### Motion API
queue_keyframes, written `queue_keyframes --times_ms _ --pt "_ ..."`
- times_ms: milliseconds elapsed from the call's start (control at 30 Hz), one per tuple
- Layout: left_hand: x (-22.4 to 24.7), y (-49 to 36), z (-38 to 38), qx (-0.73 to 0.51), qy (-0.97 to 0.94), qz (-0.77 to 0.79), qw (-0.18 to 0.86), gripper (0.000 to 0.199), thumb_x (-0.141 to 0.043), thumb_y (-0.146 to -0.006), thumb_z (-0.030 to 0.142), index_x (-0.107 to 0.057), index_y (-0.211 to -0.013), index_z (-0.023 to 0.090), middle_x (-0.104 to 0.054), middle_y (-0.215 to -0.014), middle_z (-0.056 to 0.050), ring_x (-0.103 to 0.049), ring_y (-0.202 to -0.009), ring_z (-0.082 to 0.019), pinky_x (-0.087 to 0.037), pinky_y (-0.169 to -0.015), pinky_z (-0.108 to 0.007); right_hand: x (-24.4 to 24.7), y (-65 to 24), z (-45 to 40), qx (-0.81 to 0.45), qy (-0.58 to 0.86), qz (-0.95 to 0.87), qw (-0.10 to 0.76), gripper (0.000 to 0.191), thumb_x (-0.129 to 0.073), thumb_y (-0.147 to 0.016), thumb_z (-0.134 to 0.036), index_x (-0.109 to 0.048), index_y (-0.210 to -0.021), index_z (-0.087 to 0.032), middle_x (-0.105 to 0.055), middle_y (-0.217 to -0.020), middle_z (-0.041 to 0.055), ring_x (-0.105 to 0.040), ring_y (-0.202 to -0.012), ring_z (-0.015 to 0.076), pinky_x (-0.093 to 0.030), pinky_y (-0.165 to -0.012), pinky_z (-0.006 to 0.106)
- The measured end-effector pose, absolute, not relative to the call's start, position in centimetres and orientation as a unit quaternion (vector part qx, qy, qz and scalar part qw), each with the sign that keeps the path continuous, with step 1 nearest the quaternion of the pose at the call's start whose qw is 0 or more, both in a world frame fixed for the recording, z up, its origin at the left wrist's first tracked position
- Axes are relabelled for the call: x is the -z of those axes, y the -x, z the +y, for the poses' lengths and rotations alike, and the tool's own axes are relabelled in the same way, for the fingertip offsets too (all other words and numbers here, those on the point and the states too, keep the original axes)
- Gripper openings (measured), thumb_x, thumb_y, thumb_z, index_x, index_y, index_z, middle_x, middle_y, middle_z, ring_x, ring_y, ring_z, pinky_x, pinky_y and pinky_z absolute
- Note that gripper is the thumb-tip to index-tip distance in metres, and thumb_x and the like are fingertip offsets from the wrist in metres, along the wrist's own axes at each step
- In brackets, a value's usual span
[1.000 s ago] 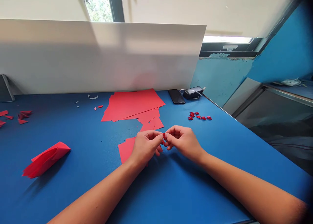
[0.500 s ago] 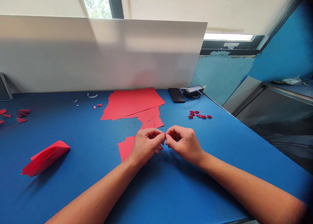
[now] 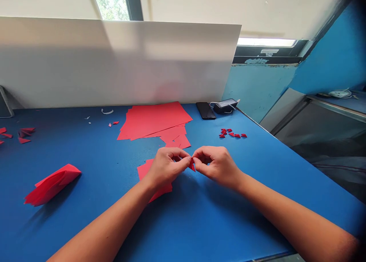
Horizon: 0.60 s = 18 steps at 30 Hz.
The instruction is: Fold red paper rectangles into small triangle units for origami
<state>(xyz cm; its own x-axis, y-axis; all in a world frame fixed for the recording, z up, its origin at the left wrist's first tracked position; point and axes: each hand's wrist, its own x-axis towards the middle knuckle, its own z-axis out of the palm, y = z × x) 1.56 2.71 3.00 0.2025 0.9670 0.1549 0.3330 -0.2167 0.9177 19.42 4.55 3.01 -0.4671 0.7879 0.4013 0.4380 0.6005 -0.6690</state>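
Between my hands is a small folded piece of red paper (image 3: 192, 165), pinched from both sides just above the blue table (image 3: 223, 224). My left hand (image 3: 171, 164) is closed on its left side with thumb and fingertips. On the other side, my right hand (image 3: 215, 164) grips its upper edge in a thumb-and-finger pinch. Below and behind my left hand lie small red paper sheets (image 3: 162, 191), partly hidden by it. Beyond the hands sits a group of small folded red triangles (image 3: 231, 134).
Large red sheets (image 3: 156, 119) are stacked at the back, against a white board (image 3: 120, 67). Right of them are a black phone (image 3: 206, 110) and a dark device with a cable (image 3: 225, 106). A bundle of folded red paper (image 3: 53, 185) and red triangles (image 3: 25, 134) lie left.
My left hand has shifted slightly left, and more of the red folded piece shows between the fingertips, pointing downward. Both hands keep their pinch.
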Motion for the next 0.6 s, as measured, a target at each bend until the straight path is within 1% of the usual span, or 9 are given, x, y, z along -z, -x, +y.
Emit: queue_keyframes --times_ms 100,200,300,367,433,500,600 --pt "-2.8 -1.4 2.9 -0.39 -0.677 0.488 0.389 0.018 -0.056 -0.075 0.018 -0.073 -0.069 0.016 -0.064 -0.058 -0.001 -0.054 -0.055 -0.011 -0.041 -0.051 -0.019 -3.0 -19.5 4.6 -0.228 0.358 -0.836 0.347 0.009 -0.057 -0.078 -0.015 -0.064 -0.073 -0.018 -0.066 -0.066 0.0001 -0.057 -0.057 0.012 -0.043 -0.055 0.023" --pt "-2.7 -1.4 3.0 -0.39 -0.668 0.484 0.409 0.017 -0.056 -0.075 0.019 -0.071 -0.069 0.015 -0.063 -0.058 -0.001 -0.055 -0.055 -0.011 -0.042 -0.051 -0.019 -2.8 -19.6 4.6 -0.203 0.34 -0.851 0.346 0.011 -0.055 -0.081 -0.015 -0.064 -0.075 -0.018 -0.066 -0.069 0.0011 -0.058 -0.061 0.013 -0.044 -0.058 0.025" --pt "-2.7 -1.5 3.1 -0.396 -0.651 0.481 0.434 0.015 -0.056 -0.074 0.019 -0.069 -0.069 0.014 -0.064 -0.061 -0.002 -0.056 -0.056 -0.011 -0.044 -0.052 -0.019 -2.3 -19.7 4.7 -0.152 0.319 -0.867 0.351 0.012 -0.053 -0.084 -0.017 -0.063 -0.078 -0.019 -0.067 -0.073 0.0029 -0.058 -0.065 0.014 -0.045 -0.061 0.026" --pt "-2.8 -1.5 3.1 -0.399 -0.644 0.482 0.441 0.014 -0.056 -0.074 0.019 -0.068 -0.07 0.014 -0.063 -0.06 -0.002 -0.055 -0.053 -0.011 -0.044 -0.051 -0.019 -2.0 -19.8 4.7 -0.108 0.306 -0.88 0.347 0.014 -0.051 -0.085 -0.017 -0.062 -0.077 -0.019 -0.066 -0.074 0.0041 -0.057 -0.065 0.0144 -0.044 -0.062 0.026" --pt "-2.8 -1.5 3.2 -0.399 -0.643 0.483 0.44 0.014 -0.056 -0.074 0.02 -0.067 -0.07 0.014 -0.063 -0.06 -0.001 -0.054 -0.051 -0.01 -0.045 -0.05 -0.019 -1.9 -19.8 4.8 -0.091 0.301 -0.883 0.348 0.014 -0.05 -0.085 -0.017 -0.062 -0.077 -0.019 -0.065 -0.074 0.0047 -0.057 -0.065 0.0147 -0.045 -0.063 0.027" --pt "-2.9 -1.4 3.2 -0.392 -0.65 0.483 0.436 0.014 -0.055 -0.075 0.02 -0.067 -0.07 0.013 -0.063 -0.06 -0.002 -0.055 -0.052 -0.01 -0.045 -0.05 -0.019 -2.1 -19.7 4.7 -0.131 0.313 -0.868 0.363 0.011 -0.051 -0.084 -0.016 -0.061 -0.078 -0.018 -0.065 -0.074 0.0039 -0.058 -0.065 0.0144 -0.046 -0.063 0.027" --pt "-3.0 -1.4 3.1 -0.381 -0.664 0.482 0.427 0.015 -0.054 -0.076 0.02 -0.067 -0.07 0.014 -0.066 -0.063 -0.003 -0.059 -0.057 -0.012 -0.045 -0.051 -0.019 -2.6 -19.6 4.5 -0.245 0.35 -0.82 0.382 0.007 -0.054 -0.082 -0.015 -0.06 -0.082 -0.018 -0.066 -0.072 0.002 -0.06 -0.062 0.0132 -0.049 -0.058 0.024"
